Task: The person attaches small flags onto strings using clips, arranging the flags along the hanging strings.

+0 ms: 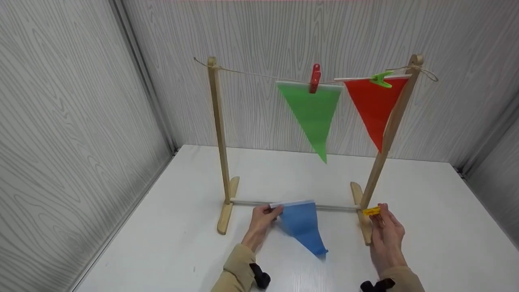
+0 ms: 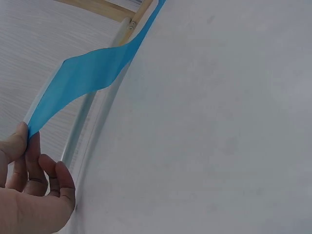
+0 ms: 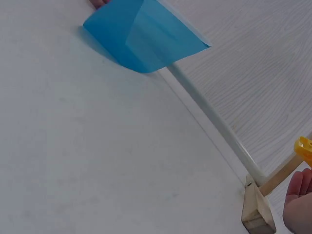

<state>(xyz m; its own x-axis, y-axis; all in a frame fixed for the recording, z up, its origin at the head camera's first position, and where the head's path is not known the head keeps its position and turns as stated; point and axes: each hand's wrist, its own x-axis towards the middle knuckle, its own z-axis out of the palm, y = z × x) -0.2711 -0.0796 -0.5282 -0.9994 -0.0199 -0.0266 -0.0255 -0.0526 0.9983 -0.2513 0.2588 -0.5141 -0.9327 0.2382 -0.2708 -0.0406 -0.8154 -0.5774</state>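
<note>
My left hand (image 1: 261, 225) pinches the white-edged top corner of a blue triangular pennant (image 1: 302, 227), between thumb and fingers. The pennant hangs down at a slant in front of the stand's low crossbar, its tip near the table. In the left wrist view the blue cloth (image 2: 92, 73) stretches away from the thumb and fingertips. Beside the stand's right foot, my right hand (image 1: 387, 235) holds a yellow clothespin (image 1: 372, 211) by its fingertips. Only part of that clothespin (image 3: 303, 148) shows at the edge of the right wrist view.
A wooden stand (image 1: 221, 129) carries a string (image 1: 251, 74) between two posts. A red clothespin (image 1: 315, 77) holds a green pennant (image 1: 312, 109) there; a light-green clothespin (image 1: 381, 79) holds a red pennant (image 1: 375, 105) near the right post. The white table (image 1: 174, 227) meets wood-patterned walls.
</note>
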